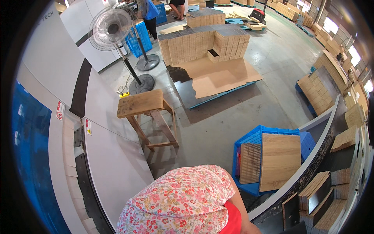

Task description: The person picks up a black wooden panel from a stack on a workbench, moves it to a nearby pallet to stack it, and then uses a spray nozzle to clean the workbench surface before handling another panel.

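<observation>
Neither my left hand nor my right hand shows. Floral cloth point(175, 199) in pink and white fills the lower middle, with a red edge point(232, 218) at its right. Beside that edge, a bare arm point(242, 206) runs off the lower rim; I cannot tell for sure whose it is. Nearest to the arm, on the right, stands a blue plastic crate point(249, 134) with a wood-grain board point(280, 162) and a smaller brown board point(250, 163) on it. Farther right, stacked board strips point(313, 189) lie beside a curved pale rail point(286, 181).
A wooden stool point(141, 103) stands left of the middle, beside a white machine panel point(113, 156). Behind it are a pedestal fan point(112, 29) and a yellow power strip point(124, 94). A pallet with cardboard point(224, 78) carries stacked boards point(187, 48). People point(151, 15) stand at the back.
</observation>
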A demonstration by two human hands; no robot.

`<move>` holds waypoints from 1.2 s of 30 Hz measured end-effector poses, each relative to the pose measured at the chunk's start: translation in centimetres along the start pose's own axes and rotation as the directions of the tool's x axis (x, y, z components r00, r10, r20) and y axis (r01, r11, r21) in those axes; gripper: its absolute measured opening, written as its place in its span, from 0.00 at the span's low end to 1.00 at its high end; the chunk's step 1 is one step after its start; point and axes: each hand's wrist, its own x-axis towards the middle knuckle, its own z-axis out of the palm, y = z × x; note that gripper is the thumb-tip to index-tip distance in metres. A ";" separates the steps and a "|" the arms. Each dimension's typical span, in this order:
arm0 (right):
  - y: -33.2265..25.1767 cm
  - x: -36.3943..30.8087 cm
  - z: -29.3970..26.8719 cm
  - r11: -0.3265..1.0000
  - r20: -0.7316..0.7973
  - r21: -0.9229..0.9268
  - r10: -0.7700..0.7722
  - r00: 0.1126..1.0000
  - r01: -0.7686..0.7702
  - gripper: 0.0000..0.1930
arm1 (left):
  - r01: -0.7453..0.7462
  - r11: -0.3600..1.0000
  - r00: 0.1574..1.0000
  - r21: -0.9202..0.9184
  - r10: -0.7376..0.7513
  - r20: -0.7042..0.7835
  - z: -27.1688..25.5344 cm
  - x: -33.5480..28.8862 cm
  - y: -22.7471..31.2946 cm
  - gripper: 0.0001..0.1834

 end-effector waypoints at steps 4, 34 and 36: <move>0.4 0.0 -0.4 1.000 -0.015 0.011 0.018 1.000 -0.018 0.18 | 0.019 0.999 1.000 -0.030 -0.019 -0.005 -0.1 0.2 0.1 0.23; 1.0 -0.7 -2.6 0.992 -0.136 0.098 0.088 0.987 -0.075 0.20 | 0.199 0.869 0.966 0.452 -0.251 0.057 -0.6 2.6 -3.3 0.29; 1.1 -0.9 -2.7 0.991 -0.146 0.106 0.093 0.985 -0.078 0.20 | 0.213 0.876 0.965 0.432 -0.258 0.048 -0.9 2.7 -2.6 0.27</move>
